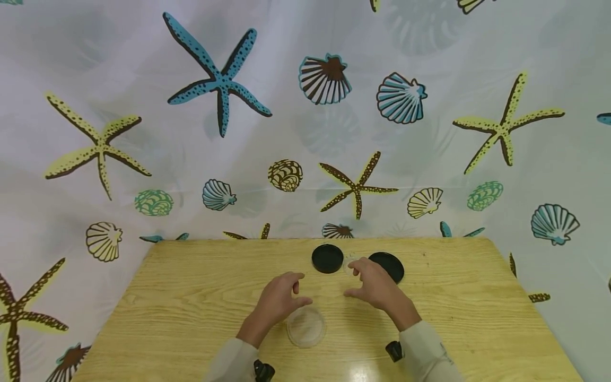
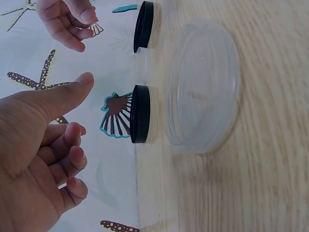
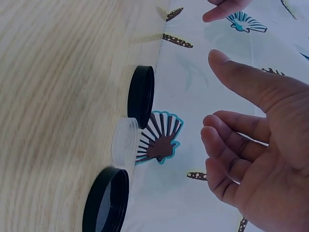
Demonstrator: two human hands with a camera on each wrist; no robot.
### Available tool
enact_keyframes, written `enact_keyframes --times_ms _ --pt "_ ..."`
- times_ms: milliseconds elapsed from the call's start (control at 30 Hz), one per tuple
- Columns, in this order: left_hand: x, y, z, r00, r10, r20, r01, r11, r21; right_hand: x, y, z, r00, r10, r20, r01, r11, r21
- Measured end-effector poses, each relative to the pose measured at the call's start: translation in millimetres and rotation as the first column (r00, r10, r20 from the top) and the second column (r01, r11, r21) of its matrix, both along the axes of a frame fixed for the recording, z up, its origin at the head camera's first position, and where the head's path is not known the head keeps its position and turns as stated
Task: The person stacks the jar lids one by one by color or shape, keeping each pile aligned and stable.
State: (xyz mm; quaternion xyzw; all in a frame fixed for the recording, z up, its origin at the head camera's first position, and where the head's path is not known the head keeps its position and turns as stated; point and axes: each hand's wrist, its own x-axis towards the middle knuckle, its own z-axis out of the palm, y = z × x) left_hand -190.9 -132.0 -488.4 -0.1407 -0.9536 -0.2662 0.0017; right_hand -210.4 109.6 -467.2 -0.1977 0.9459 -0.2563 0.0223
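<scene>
Both hands hover over the wooden table, holding nothing. My left hand is above and just behind a clear shallow round container, its fingers loosely bent and thumb out. My right hand hangs in front of the black lids, thumb apart from softly curved fingers. One round black lid lies near the back edge, hollow side up. A second black lid is partly hidden by the right hand. Between the lids stands another clear round piece, mostly covered by the right hand in the head view.
The light wooden table ends at a white cloth printed with starfish and shells, which hangs behind it and at the sides. Both sleeves have a dark strap piece at the wrist.
</scene>
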Motion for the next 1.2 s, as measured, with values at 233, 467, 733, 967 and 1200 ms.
enact_keyframes --times_ms 233,467,733,967,1200 --pt "-4.4 5.7 2.2 1.0 0.011 -0.028 -0.01 1.0 0.004 -9.2 4 4.3 0.999 -0.031 0.015 0.031 0.999 -0.008" --pt "-10.3 13.2 3.6 1.0 0.004 -0.016 -0.004 1.0 0.012 -17.1 10 8.3 0.999 -0.033 0.032 0.033 0.999 -0.001" --pt "-15.7 20.6 5.2 1.0 0.006 0.004 -0.006 1.0 0.009 -25.1 21 11.7 0.998 -0.036 0.046 0.037 0.999 -0.013" --pt "-20.7 26.1 7.1 0.999 0.02 0.028 -0.021 0.999 0.029 -33.5 26 10.8 0.998 -0.027 0.048 0.026 0.999 0.019" --pt "-28.3 31.3 3.8 0.999 0.02 0.044 -0.021 0.999 0.04 -43.9 31 2.7 0.998 -0.045 0.04 0.044 0.998 0.041"
